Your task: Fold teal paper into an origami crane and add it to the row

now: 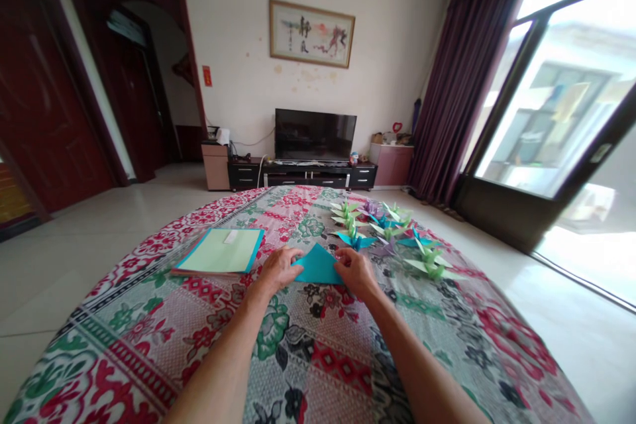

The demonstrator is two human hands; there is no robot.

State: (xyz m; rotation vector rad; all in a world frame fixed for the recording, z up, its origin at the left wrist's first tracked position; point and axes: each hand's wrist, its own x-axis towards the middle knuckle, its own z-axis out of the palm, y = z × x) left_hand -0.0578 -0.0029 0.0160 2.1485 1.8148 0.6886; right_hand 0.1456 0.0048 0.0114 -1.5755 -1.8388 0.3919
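Observation:
A blue sheet of origami paper (318,266), folded into a triangle with its point away from me, lies on the table between my hands. My left hand (279,270) pinches its left corner between thumb and fingers. At the right corner, my right hand (356,271) grips the paper the same way. Left of my left hand is a stack of square paper (221,252), pale green on top with blue showing at its edges. A small white piece (230,236) rests on the stack. Several folded paper cranes (354,238) in green, blue and purple stand beyond and right of my right hand.
A patterned red, green and grey cloth covers the round table (209,318). Against the far wall, a television (315,136) stands on a low black cabinet (248,173). A dark purple curtain (447,93) and a glass door (556,106) are at the right.

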